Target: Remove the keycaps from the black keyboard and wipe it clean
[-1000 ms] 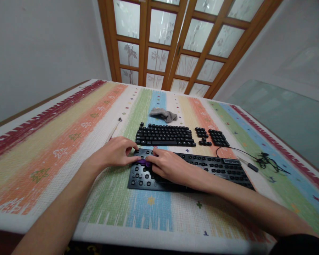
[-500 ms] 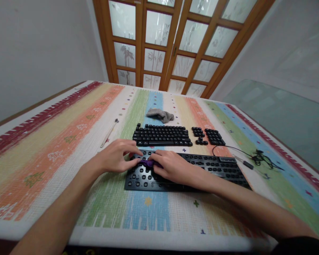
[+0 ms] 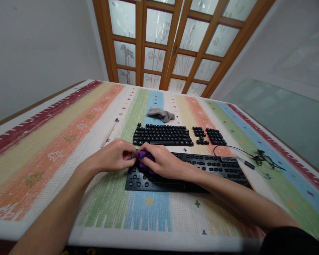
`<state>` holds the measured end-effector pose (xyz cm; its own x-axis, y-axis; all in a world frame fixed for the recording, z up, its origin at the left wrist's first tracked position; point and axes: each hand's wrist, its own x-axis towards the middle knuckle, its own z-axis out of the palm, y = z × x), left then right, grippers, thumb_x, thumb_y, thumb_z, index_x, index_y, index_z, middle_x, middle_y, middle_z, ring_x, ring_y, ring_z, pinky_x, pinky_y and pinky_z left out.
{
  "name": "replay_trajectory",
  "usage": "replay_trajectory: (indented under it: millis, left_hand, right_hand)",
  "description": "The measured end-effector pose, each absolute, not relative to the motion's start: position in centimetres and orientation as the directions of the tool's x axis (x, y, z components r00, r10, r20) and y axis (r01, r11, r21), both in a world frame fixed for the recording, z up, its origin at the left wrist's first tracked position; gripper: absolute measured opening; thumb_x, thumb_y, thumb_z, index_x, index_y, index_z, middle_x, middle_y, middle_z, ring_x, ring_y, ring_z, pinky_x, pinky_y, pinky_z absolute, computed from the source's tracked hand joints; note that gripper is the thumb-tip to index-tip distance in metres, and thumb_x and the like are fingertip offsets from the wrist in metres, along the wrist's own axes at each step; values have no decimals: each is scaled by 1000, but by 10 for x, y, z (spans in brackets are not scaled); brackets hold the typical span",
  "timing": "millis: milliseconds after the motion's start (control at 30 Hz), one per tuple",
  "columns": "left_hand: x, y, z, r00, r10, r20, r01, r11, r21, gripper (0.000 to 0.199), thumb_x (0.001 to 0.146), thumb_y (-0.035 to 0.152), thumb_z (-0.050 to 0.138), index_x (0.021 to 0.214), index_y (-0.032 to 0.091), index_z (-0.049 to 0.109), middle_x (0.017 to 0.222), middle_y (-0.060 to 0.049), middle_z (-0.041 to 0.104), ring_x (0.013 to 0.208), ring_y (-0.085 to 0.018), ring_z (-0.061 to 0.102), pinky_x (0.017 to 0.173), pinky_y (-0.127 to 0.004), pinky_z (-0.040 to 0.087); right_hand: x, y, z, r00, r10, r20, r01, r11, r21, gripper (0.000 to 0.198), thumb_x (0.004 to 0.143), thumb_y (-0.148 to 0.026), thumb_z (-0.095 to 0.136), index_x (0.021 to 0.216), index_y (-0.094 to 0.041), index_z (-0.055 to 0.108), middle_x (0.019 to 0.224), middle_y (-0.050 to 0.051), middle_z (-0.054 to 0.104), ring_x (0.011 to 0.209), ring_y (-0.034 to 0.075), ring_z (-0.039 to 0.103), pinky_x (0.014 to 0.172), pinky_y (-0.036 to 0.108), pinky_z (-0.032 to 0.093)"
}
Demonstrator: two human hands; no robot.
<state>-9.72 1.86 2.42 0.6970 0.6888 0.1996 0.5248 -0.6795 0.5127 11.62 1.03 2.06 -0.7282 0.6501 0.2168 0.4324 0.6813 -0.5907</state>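
A purple cloth (image 3: 145, 157) is bunched up in my right hand (image 3: 163, 161), which is closed around it above the left part of a black keyboard base (image 3: 154, 185) without keycaps. Touching the near left end of the cloth, my left hand (image 3: 114, 156) is closed in a pinch, thumb and forefinger together on the cloth's edge. Square key sockets show on the uncovered parts of the base. My hands hide its upper left area. Just beyond it lie the removed black keycaps (image 3: 163, 134), set out in keyboard order.
A smaller block of keycaps (image 3: 216, 136) and arrow keys (image 3: 202, 140) lie to the right. A grey cloth (image 3: 161, 114) is farther back. At left lies a thin brush (image 3: 110, 132). The coiled cable (image 3: 262, 158) and a dark-handled tool (image 3: 248, 164) rest at right on the striped tablecloth (image 3: 95, 198).
Both hands have risen slightly from the key sockets and moved a little away from me. My left fingers have closed into a pinch, and more of the purple cloth shows.
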Motion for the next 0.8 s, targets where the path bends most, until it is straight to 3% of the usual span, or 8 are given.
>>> replay_trajectory:
  millis: [167,400,567,800]
  left_hand:
    - [-103,18,27,642,760,101,630,-597,497,11,70,17,57,60,16,62,49,6,48,47,-7,42,51,-21,31]
    - [-98,22,21,702,710,58,615,-646,452,16,73,15,57,63,16,69,50,3,54,47,-8,45,53,-22,32]
    - [-98,23,22,744,667,39,561,-656,505,22,78,14,54,78,18,77,67,-2,71,58,-12,58,58,-22,39]
    - [-95,20,19,788,614,39,509,-688,518,30,76,9,54,87,21,79,67,-1,70,59,-12,60,59,-21,41]
  right_hand:
    - [113,15,19,-781,597,183,462,749,-475,14,91,-14,54,103,-16,61,90,6,61,81,17,56,76,30,44]
    - [115,11,17,-809,585,57,536,775,-335,19,91,-13,52,106,-14,64,94,8,53,76,16,50,70,28,42]
    - [119,10,21,-820,573,20,541,785,-301,16,92,-14,52,102,-13,65,91,7,52,73,16,49,68,28,41]
    - [129,9,20,-803,596,19,557,761,-331,16,91,-16,55,101,-13,67,90,7,53,71,16,49,67,28,40]
